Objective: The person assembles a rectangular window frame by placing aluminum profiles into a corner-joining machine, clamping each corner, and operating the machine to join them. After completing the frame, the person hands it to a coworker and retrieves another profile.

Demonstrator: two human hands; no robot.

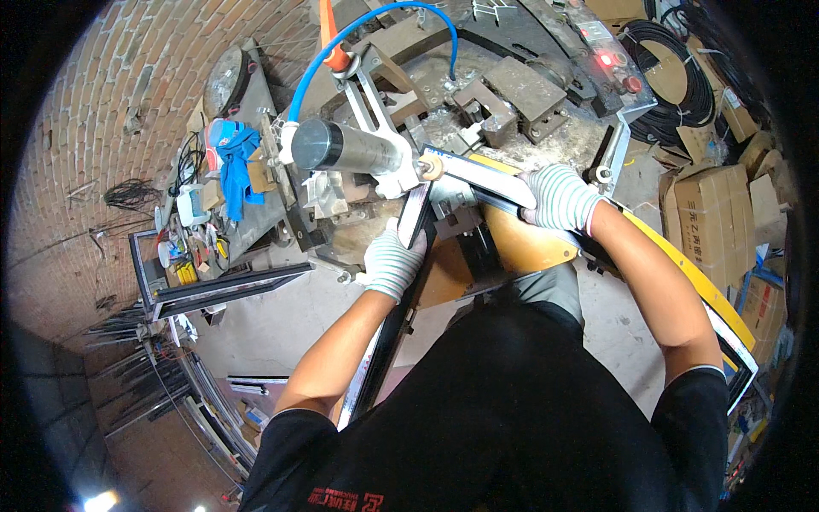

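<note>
Both my hands wear white gloves with thin green stripes. My left hand (pixel 395 259) is closed around a dark metal frame bar (pixel 415 210) that runs down past my left side. With my right hand (pixel 559 198) I grip another frame bar (pixel 486 177), which has a pale top face. The two bars meet in a corner at the machine, below the tan round pad (pixel 432 166) of a silver air cylinder (pixel 358 151). Whether the pad presses on the corner I cannot tell. My right fingers partly hide the bar there.
A blue air hose (pixel 375 14) arches over the machine. Steel blocks (pixel 525 96) stand on its bed, with a lit red lamp (pixel 606 60) at the right. On the left are a cluttered bench (pixel 247 224) and another dark frame (pixel 230 290). Cardboard boxes (pixel 708 224) stack at the right.
</note>
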